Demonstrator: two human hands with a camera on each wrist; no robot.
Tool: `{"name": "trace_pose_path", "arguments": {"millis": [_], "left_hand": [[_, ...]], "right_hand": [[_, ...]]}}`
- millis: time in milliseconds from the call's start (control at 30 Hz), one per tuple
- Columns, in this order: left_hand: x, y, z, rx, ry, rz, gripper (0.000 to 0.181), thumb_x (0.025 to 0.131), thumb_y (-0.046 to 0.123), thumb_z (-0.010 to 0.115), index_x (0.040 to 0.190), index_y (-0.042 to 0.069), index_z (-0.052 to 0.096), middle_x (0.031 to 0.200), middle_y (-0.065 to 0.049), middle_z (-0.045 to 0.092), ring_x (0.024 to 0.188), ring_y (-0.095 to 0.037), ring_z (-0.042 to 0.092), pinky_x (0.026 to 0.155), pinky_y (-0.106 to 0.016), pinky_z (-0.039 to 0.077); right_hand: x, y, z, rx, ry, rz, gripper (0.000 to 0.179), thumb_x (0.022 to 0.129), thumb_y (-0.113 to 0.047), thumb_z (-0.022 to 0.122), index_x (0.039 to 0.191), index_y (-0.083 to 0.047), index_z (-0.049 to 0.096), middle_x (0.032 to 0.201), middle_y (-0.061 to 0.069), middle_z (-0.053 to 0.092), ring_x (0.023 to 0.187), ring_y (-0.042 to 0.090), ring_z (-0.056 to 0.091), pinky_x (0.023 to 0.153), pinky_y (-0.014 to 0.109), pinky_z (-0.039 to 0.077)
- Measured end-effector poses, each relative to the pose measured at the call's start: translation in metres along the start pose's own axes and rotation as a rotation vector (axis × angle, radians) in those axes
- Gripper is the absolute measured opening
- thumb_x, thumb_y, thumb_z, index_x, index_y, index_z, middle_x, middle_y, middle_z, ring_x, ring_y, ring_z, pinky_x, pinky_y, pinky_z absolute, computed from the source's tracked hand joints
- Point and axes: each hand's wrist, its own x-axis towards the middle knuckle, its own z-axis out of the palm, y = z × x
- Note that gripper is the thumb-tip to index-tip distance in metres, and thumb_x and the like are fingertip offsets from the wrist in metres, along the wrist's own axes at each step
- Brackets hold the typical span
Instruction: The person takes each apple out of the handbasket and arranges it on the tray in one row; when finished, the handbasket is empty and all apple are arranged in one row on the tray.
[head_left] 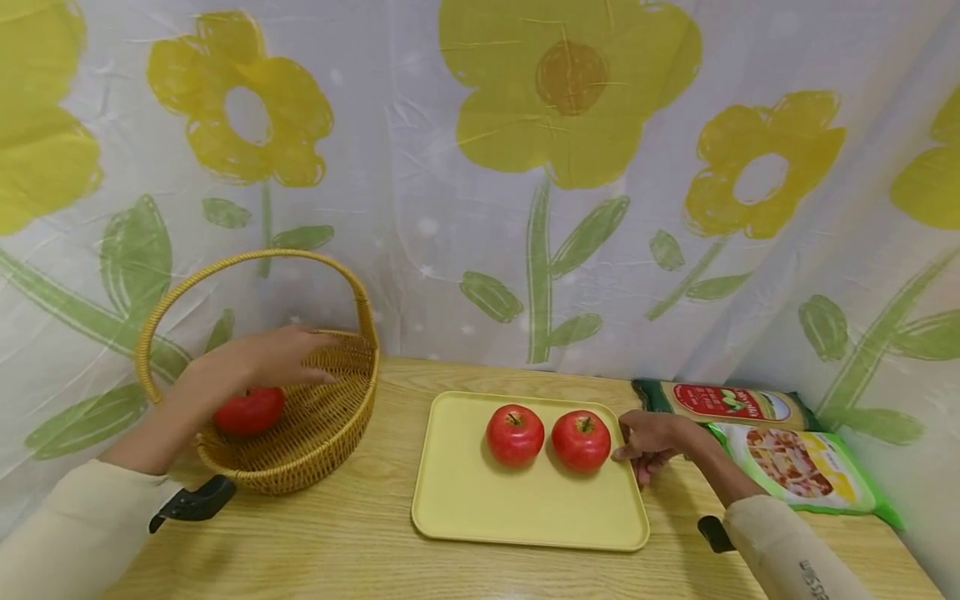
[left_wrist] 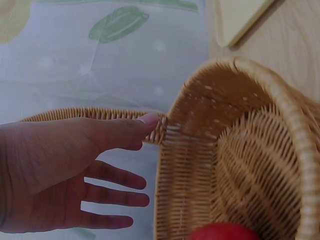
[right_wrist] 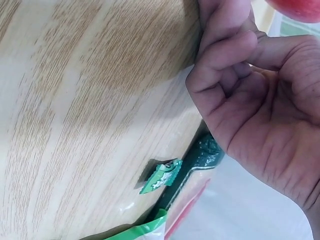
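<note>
My left hand [head_left: 281, 357] hovers over the wicker basket [head_left: 363, 400], its fingers stretched out and holding nothing. In the left wrist view the thumb lies in front of the basket's handle [left_wrist: 82, 113]; whether they touch is unclear. One red apple [head_left: 251, 411] lies inside the basket, partly hidden by my left wrist. At the yellow tray's [head_left: 465, 508] right edge, my right hand [head_left: 654, 439] grips the rim with curled fingers, the thumb on the upper side. Two red apples, a left one [head_left: 515, 435] and a right one [head_left: 581, 441], sit side by side on the tray.
Right of the tray lie a dark green and tan food packet [head_left: 738, 403] and a green-and-white food bag [head_left: 802, 468]. A small green wrapped sweet [right_wrist: 162, 176] lies near them in the right wrist view. Behind the wooden table [head_left: 330, 550] hangs a flowered curtain [head_left: 420, 208].
</note>
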Motion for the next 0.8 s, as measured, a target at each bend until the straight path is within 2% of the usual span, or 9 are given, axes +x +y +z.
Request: {"name": "trace_pose_path", "arguments": {"millis": [400, 600, 800], "left_hand": [[-0.019, -0.025, 0.008, -0.014, -0.035, -0.049, 0.062, 0.1, 0.041, 0.067, 0.143, -0.003, 0.058, 0.142, -0.029, 0.062, 0.131, -0.054, 0.057, 0.11, -0.067, 0.045], [-0.024, -0.029, 0.011, 0.009, -0.065, -0.098, 0.063, 0.099, 0.044, 0.067, 0.144, 0.001, 0.059, 0.141, -0.031, 0.061, 0.131, -0.056, 0.055, 0.108, -0.069, 0.045], [-0.029, -0.03, 0.012, 0.021, -0.09, -0.107, 0.065, 0.098, 0.043, 0.069, 0.144, -0.002, 0.057, 0.139, -0.033, 0.061, 0.129, -0.056, 0.057, 0.106, -0.068, 0.048]], "right_hand": [[0.001, -0.004, 0.001, -0.021, -0.01, -0.002, 0.018, 0.106, -0.015, 0.061, 0.111, -0.001, 0.052, 0.071, 0.01, 0.073, 0.055, 0.01, 0.066, 0.054, 0.02, 0.05], [0.0, -0.003, 0.0, -0.046, -0.004, 0.005, 0.017, 0.106, -0.015, 0.061, 0.11, -0.001, 0.052, 0.074, 0.011, 0.074, 0.056, 0.01, 0.067, 0.055, 0.02, 0.05], [0.0, -0.002, -0.001, -0.04, -0.005, 0.007, 0.016, 0.106, -0.015, 0.06, 0.11, -0.001, 0.052, 0.074, 0.011, 0.074, 0.057, 0.01, 0.067, 0.056, 0.02, 0.051]]}}
